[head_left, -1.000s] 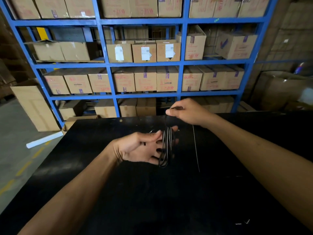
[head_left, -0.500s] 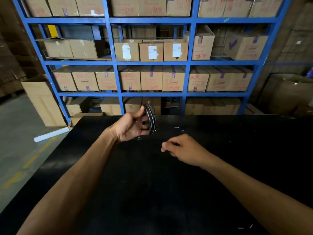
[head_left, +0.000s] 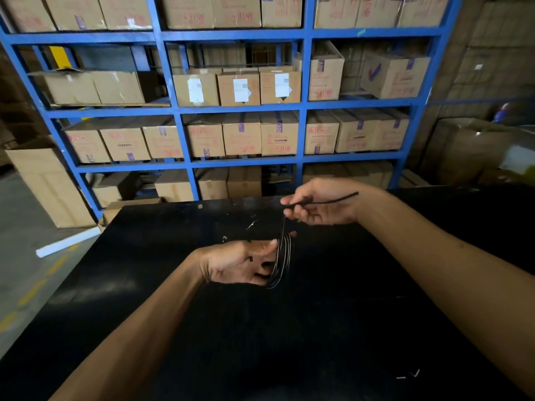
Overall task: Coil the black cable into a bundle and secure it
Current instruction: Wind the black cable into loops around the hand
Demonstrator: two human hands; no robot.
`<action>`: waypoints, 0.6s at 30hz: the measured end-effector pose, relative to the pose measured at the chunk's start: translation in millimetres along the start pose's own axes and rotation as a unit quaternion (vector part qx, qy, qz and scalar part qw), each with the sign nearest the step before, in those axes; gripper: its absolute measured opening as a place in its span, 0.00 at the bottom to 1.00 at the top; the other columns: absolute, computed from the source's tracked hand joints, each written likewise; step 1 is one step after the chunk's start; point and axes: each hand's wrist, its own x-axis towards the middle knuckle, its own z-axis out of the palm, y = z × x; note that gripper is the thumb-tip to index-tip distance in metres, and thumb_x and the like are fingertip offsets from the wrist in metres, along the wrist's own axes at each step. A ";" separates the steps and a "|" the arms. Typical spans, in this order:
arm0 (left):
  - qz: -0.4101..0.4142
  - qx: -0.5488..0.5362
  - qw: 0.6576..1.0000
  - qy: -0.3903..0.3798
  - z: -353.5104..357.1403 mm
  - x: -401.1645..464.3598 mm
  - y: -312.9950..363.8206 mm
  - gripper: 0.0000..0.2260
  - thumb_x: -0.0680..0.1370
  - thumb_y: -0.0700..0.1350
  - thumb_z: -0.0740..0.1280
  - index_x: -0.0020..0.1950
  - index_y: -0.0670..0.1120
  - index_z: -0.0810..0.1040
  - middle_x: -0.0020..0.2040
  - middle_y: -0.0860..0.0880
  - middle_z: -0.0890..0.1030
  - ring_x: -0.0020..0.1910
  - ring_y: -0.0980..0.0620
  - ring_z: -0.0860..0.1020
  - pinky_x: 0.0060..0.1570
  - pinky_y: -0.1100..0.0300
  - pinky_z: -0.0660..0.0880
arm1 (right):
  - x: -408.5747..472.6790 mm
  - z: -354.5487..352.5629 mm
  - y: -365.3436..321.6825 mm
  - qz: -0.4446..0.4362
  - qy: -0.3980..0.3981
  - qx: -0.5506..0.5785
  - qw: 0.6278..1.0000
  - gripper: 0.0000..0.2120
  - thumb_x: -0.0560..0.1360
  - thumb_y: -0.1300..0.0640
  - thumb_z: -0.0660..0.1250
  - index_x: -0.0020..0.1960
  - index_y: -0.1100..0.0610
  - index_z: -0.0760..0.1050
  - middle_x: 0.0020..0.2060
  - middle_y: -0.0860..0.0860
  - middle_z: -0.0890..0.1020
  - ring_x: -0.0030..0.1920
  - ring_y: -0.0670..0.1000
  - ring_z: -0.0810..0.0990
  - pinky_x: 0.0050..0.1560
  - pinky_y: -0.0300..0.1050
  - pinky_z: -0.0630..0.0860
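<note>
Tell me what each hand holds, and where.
The left hand grips the black cable's coiled loops. The right hand pinches its loose end above them.

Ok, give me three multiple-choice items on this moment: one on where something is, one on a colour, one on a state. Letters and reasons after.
1. Where is the coiled part of the black cable?
A. Flat on the black table
B. Held in the left hand
C. On a shelf

2. What colour is the shelving frame behind the table?
A. Blue
B. Red
C. Grey

3. What is the state of the cable's free end?
A. Tied around the coil
C. Lying loose on the floor
B. Pinched in the right hand, not yet wrapped

Answers: 1 B, the loops hang across the fingers of the left hand above the table. 2 A, the uprights and beams are blue. 3 B, the right hand has its grip on the end, which sticks out sideways past the hand while a strand runs down to the coil.
</note>
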 end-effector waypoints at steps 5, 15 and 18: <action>-0.002 0.002 0.999 -0.033 1.6 -1.9 -1.7 0.21 0.86 0.52 0.50 0.79 0.56 0.59 0.77 0.45 0.68 0.74 0.38 0.67 0.74 0.38 0.60 | -2.6 -9.2 6.5 -0.019 -0.024 0.157 0.987 0.18 0.79 0.59 0.60 0.59 0.70 0.80 0.49 0.67 0.85 0.44 0.58 0.87 0.42 0.45 0.85; 0.031 -0.039 0.995 -0.083 4.4 -11.8 11.1 0.24 0.83 0.54 0.52 0.81 0.58 0.55 0.80 0.48 0.63 0.76 0.35 0.64 0.73 0.37 0.61 | 8.1 -11.9 19.8 -0.055 -0.037 0.337 0.939 0.46 0.73 0.29 0.62 0.62 0.74 0.76 0.60 0.70 0.79 0.57 0.63 0.82 0.48 0.51 0.85; 0.043 -0.051 0.993 -0.099 1.7 -15.8 13.7 0.24 0.84 0.54 0.48 0.81 0.57 0.52 0.81 0.46 0.60 0.77 0.33 0.60 0.74 0.35 0.56 | 12.5 -14.2 26.3 -0.092 -0.010 0.285 0.954 0.29 0.76 0.43 0.70 0.61 0.68 0.78 0.56 0.64 0.82 0.48 0.56 0.85 0.43 0.45 0.84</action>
